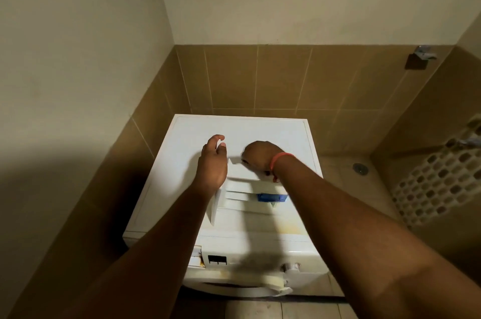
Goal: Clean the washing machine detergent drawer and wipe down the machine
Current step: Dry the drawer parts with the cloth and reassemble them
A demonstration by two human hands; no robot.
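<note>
Place: home bathroom or laundry corner.
Evidence: washer (234, 141) in the corner; tan wall tiles (286, 79); floor drain (360, 168); plastic basket (440, 175).

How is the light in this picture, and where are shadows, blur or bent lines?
Head view: dim, warm light; a broad shadow covers the left wall, and the arms cast shadow across the washing machine front; both hands (left hand, right hand) and the detergent drawer look soft; the wide angle bends the tile lines.
</note>
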